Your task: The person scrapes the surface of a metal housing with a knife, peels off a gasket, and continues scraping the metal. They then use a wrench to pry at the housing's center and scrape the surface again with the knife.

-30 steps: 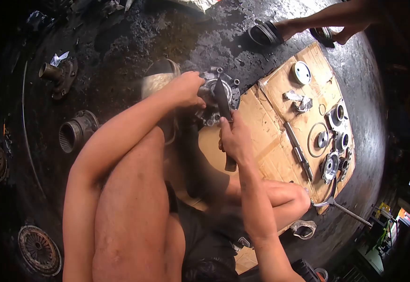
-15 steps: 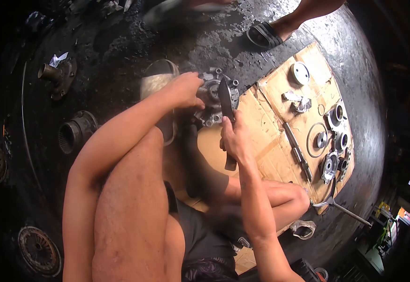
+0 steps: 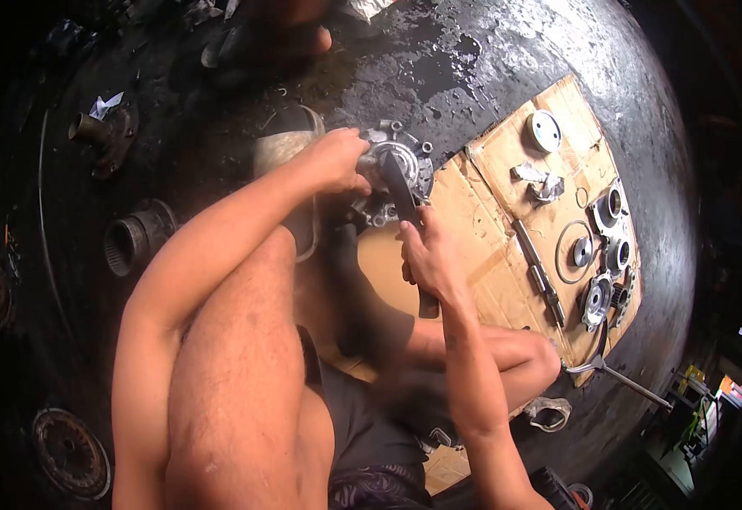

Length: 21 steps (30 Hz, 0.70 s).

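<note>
A round grey metal housing (image 3: 405, 159) with bolt lugs around its rim lies just past the edge of the cardboard. My left hand (image 3: 339, 163) is curled against its left side, thumb and fingers at the rim. In my right hand (image 3: 432, 257) is a dark knife (image 3: 401, 189), fingers wrapped round its handle. The blade points up and left, its tip over the middle of the housing. My own foot, in a dark sock (image 3: 358, 293), rests just below the housing.
Cardboard (image 3: 490, 246) to the right carries a shaft (image 3: 539, 274), a metal disc (image 3: 544, 132), a large ring and several small housings. A T-handled tool (image 3: 617, 381) lies at its lower edge. On the left floor are a splined sleeve (image 3: 137, 238) and a pipe flange (image 3: 103, 140).
The knife has tilted left, its tip moving inward over the housing. My left hand stays in place. Another person's sandalled foot has gone from the upper right; a blurred limb shows at the top.
</note>
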### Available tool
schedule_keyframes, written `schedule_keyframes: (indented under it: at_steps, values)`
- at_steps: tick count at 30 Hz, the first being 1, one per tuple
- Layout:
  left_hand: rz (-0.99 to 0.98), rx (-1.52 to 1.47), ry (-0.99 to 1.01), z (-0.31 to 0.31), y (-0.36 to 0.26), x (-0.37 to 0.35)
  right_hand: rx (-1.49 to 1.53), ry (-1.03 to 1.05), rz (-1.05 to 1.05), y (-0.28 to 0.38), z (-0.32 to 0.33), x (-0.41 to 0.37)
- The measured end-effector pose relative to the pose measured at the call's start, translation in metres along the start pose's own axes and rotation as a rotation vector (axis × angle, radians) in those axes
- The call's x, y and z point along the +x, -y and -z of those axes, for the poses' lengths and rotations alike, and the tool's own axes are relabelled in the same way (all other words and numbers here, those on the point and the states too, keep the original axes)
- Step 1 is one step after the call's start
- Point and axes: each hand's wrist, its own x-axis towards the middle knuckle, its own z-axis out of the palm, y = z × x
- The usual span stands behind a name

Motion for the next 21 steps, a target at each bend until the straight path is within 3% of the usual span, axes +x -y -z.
schedule_keyframes:
  at_steps: [3,6,14,21]
  values:
    - [0.001,-0.007,0.015,0.002,0.001,0.003,0.265,0.009,-0.102,0.006,0.003,-0.004]
    - [0.008,-0.013,0.018,-0.002,0.003,0.004,0.532,-0.004,0.008,0.001,0.005,0.012]
    - [0.013,-0.014,0.013,0.000,0.002,0.003,0.420,0.052,-0.040,0.023,0.002,0.052]
    - [-0.002,-0.004,-0.012,-0.004,0.005,0.002,0.402,0.135,-0.208,0.007,0.014,0.019]
